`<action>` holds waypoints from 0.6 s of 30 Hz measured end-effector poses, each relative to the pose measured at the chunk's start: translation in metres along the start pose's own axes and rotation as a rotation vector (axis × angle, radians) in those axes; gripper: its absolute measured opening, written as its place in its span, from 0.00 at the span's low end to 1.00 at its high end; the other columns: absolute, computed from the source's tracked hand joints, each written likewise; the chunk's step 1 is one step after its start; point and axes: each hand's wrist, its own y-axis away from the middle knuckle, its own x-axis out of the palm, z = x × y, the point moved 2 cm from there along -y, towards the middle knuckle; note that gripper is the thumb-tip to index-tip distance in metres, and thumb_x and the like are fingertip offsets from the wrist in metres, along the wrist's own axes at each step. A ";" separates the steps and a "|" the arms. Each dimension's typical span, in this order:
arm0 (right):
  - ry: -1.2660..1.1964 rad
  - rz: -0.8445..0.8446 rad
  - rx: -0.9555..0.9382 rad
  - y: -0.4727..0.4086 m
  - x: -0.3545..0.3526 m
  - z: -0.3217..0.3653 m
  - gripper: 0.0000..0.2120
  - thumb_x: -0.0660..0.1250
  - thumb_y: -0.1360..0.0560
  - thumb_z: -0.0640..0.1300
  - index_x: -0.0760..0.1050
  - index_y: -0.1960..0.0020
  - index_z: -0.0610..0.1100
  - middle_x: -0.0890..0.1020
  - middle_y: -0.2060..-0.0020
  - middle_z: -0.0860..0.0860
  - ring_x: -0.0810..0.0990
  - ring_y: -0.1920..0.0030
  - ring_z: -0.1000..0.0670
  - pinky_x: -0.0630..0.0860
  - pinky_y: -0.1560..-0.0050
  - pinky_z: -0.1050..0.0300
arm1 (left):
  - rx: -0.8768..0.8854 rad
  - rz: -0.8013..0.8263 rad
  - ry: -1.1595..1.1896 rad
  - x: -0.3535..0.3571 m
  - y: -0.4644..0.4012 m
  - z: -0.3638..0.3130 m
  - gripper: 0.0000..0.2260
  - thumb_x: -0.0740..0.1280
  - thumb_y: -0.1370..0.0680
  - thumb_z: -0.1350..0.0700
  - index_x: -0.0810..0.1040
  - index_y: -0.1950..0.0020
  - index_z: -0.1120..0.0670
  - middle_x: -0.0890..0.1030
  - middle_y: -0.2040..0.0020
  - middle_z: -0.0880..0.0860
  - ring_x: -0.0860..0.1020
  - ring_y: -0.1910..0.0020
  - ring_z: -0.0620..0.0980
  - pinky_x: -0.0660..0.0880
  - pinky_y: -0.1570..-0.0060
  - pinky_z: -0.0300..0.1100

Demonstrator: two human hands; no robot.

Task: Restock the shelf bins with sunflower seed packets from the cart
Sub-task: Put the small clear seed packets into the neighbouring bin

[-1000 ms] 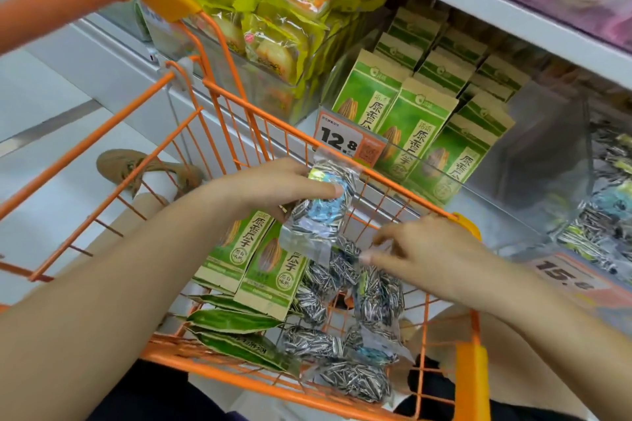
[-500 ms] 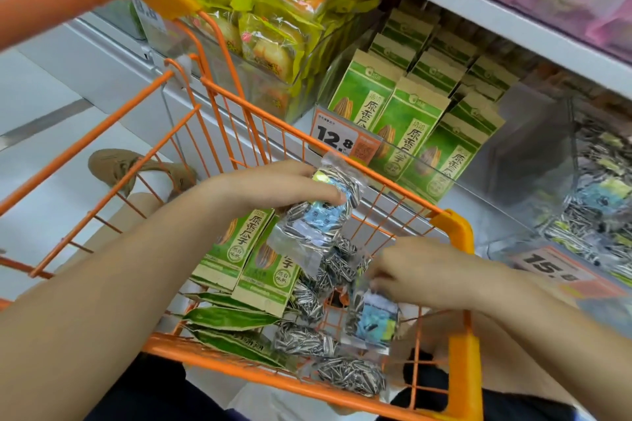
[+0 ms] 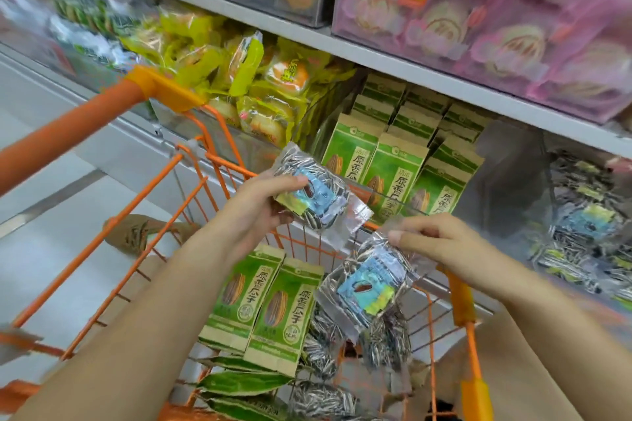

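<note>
I am holding two clear sunflower seed packets above the orange cart (image 3: 191,181), one in each hand. The upper packet (image 3: 316,193) is sitting in my left hand (image 3: 258,212), thumb across its face and fingers curled behind it. The lower packet (image 3: 371,278) is hanging from my right hand (image 3: 441,243), whose fingers are pinching its top seal, so the bag is dangling tilted over the basket. More clear packets and green seed boxes (image 3: 263,304) are lying in the cart beneath. On the shelf just beyond, matching green boxes (image 3: 393,171) are standing in rows, and further right a clear bin (image 3: 581,222) is holding blurred packets that look like the same kind as mine. That bin is, I judge, the target. To do this well, I am thinking the dangling packet wants a fuller grip before it travels, since a seal pinch lets it swing; both packets should go in label forward, clearing the bin's front wall rather than catching on it.
</note>
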 end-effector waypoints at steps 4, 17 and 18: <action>-0.170 -0.105 -0.019 -0.003 -0.002 0.001 0.22 0.66 0.27 0.54 0.62 0.71 0.43 0.58 0.73 0.50 0.58 0.71 0.54 0.58 0.70 0.67 | 0.017 0.012 0.080 -0.001 0.001 0.000 0.16 0.71 0.34 0.54 0.75 0.49 0.56 0.81 0.55 0.53 0.80 0.60 0.48 0.77 0.65 0.37; -0.204 -0.427 -0.045 -0.021 -0.030 0.029 0.15 0.71 0.34 0.53 0.81 0.62 0.39 0.78 0.66 0.44 0.74 0.65 0.50 0.70 0.67 0.66 | -0.084 -0.078 0.199 -0.004 0.003 0.001 0.15 0.66 0.24 0.54 0.72 0.38 0.54 0.78 0.49 0.55 0.78 0.61 0.51 0.77 0.63 0.42; -0.212 -0.425 -0.051 -0.023 -0.029 0.035 0.14 0.71 0.34 0.53 0.81 0.63 0.40 0.78 0.66 0.45 0.73 0.65 0.51 0.69 0.67 0.66 | -0.082 -0.077 0.198 -0.004 0.003 0.001 0.13 0.66 0.24 0.53 0.73 0.39 0.53 0.78 0.49 0.55 0.78 0.61 0.51 0.77 0.63 0.42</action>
